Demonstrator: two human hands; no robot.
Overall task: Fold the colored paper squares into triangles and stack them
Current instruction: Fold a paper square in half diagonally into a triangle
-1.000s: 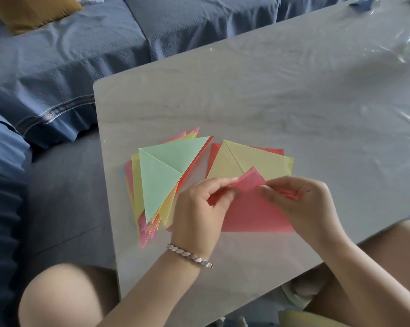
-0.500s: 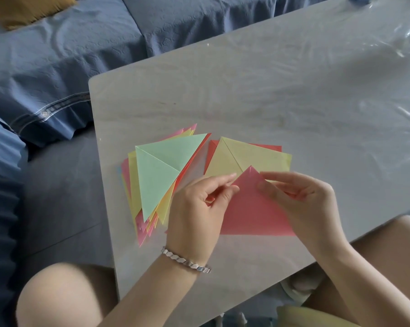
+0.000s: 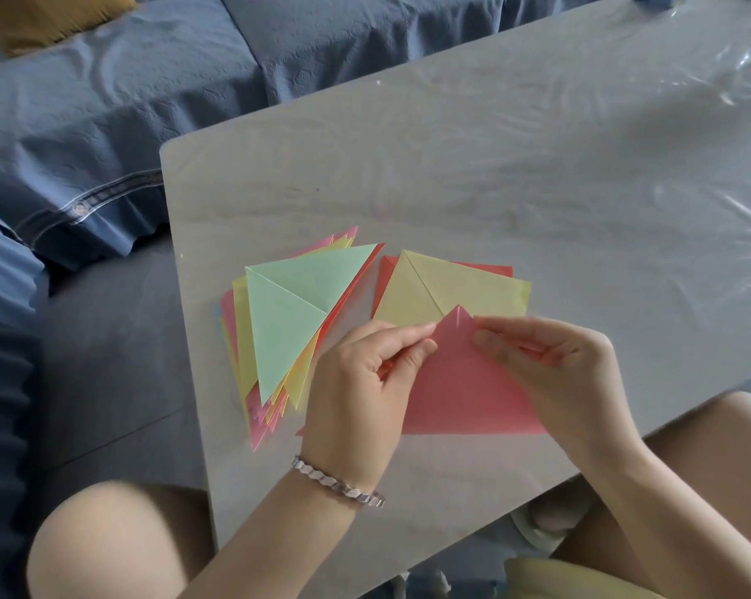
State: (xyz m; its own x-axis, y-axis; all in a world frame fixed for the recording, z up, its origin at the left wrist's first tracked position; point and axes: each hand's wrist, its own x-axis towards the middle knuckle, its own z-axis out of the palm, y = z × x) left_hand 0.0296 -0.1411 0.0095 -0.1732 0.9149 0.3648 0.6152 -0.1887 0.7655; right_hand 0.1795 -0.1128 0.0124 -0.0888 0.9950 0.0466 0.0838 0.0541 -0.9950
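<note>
- Both hands pinch the pink folded paper triangle point(image 3: 460, 395) near its top corner. The left hand point(image 3: 356, 382) and right hand point(image 3: 551, 369) sit close together.
- It lies flat on the pale grey table point(image 3: 538, 166), partly over a yellow paper sheet point(image 3: 464, 287), beside the green-topped stack of folded triangles point(image 3: 287, 322).
- Thin, light, slippery stuff, I reckon — best held by the corners, since it creases easily.

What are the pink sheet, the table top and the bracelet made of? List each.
The pink sheet looks like thin matte paper: crisp fold, flat colour. The table top is pale, faintly veined, under a glossy wrinkled clear film, probably plastic. The bracelet has shiny silver links, likely metal.
</note>
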